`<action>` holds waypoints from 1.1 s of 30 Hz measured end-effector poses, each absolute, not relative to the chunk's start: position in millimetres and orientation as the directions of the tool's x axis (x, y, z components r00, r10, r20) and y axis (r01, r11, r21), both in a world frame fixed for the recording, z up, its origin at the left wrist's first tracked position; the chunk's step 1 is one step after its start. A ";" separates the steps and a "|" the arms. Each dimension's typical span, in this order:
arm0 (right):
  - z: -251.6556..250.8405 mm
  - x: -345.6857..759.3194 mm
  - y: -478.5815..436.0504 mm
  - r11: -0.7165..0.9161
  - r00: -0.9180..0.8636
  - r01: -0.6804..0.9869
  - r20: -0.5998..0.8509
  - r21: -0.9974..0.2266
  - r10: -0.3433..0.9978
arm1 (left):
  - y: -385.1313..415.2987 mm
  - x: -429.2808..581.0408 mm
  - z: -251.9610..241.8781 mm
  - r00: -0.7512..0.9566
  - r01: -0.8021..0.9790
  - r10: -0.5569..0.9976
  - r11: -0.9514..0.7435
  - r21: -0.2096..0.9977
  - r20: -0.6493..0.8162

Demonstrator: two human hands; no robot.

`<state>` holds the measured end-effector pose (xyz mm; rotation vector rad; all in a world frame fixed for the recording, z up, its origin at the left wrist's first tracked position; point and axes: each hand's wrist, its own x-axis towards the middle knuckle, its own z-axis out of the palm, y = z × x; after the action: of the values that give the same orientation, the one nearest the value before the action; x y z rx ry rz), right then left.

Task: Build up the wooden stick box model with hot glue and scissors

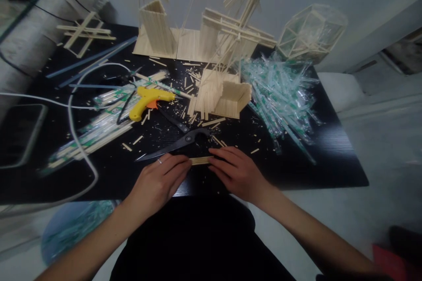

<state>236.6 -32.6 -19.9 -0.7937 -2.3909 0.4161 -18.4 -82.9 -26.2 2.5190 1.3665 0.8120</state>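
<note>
Near the table's front edge, a short bundle of wooden sticks (200, 160) lies level between my two hands. My left hand (161, 178), with a ring on one finger, pinches the bundle's left end. The fingers of my right hand (235, 171) close on its right end. Just beyond them lie dark scissors (184, 139), blades pointing left. A yellow glue gun (148, 101) with an orange trigger rests farther back on the left. Behind the scissors stands a small open box of sticks (234, 99) on a stick base, with short cut pieces beside it.
Wrapped chopsticks (108, 114) lie left, crossed by a white cable (70, 114). Empty plastic wrappers (280, 96) heap up on the right. Stick-built structures (158, 30) stand along the back, near a clear faceted case (313, 33). Scraps litter the black table (329, 158).
</note>
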 end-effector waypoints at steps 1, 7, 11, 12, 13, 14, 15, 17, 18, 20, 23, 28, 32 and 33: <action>-19.4 236.1 -33.9 0.785 -0.677 0.464 0.406 -0.411 0.613 | -83.1 -18.5 -26.8 0.435 0.729 0.818 -0.565 0.386 0.376; -10.7 234.1 -38.4 0.810 -0.736 0.509 0.341 -0.291 0.585 | -84.2 -17.6 -27.6 0.426 0.745 0.822 -0.555 0.369 0.377; -9.8 232.0 -38.8 0.814 -0.742 0.510 0.336 -0.278 0.580 | -85.9 -16.7 -25.8 0.429 0.746 0.822 -0.556 0.366 0.375; -10.3 231.6 -39.2 0.813 -0.741 0.514 0.335 -0.275 0.582 | -86.9 -16.6 -25.4 0.428 0.745 0.825 -0.553 0.373 0.368; -11.0 231.3 -39.8 0.811 -0.739 0.519 0.335 -0.270 0.585 | -88.0 -16.6 -25.1 0.425 0.745 0.831 -0.546 0.383 0.357; -11.6 231.1 -40.5 0.810 -0.736 0.524 0.337 -0.265 0.587 | -89.3 -16.6 -25.0 0.420 0.745 0.838 -0.538 0.396 0.348; -12.1 230.9 -41.1 0.810 -0.735 0.527 0.340 -0.259 0.587 | -90.7 -16.8 -25.2 0.415 0.742 0.843 -0.531 0.409 0.342; -12.5 230.7 -42.0 0.811 -0.737 0.529 0.339 -0.249 0.585 | -93.7 -17.8 -26.2 0.403 0.732 0.850 -0.522 0.438 0.339; -12.4 230.6 -42.2 0.811 -0.738 0.530 0.338 -0.247 0.584 | -95.2 -18.6 -26.9 0.396 0.725 0.852 -0.519 0.453 0.342; -11.5 230.2 -41.8 0.812 -0.740 0.531 0.333 -0.244 0.584 | -98.1 -20.6 -28.2 0.371 0.712 0.859 -0.508 0.486 0.354; -9.3 229.2 -40.4 0.810 -0.737 0.534 0.337 -0.242 0.586 | -101.7 -23.4 -27.8 0.323 0.701 0.867 -0.489 0.519 0.380; -7.7 227.6 -39.3 0.808 -0.736 0.536 0.333 -0.246 0.590 | -103.3 -17.9 -22.4 0.386 0.760 0.868 -0.491 0.425 0.311; -8.5 227.4 -41.0 0.801 -0.736 0.538 0.316 -0.263 0.598 | -100.1 -6.1 -21.0 0.458 0.803 0.845 -0.526 0.279 0.276; -9.0 227.7 -41.3 0.799 -0.737 0.536 0.310 -0.271 0.600 | -99.3 -3.7 -20.8 0.466 0.809 0.841 -0.531 0.252 0.277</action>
<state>227.7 -41.3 -9.0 -0.8582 -2.6036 0.2306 -3.7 -99.3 -20.8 2.6158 1.4757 0.5690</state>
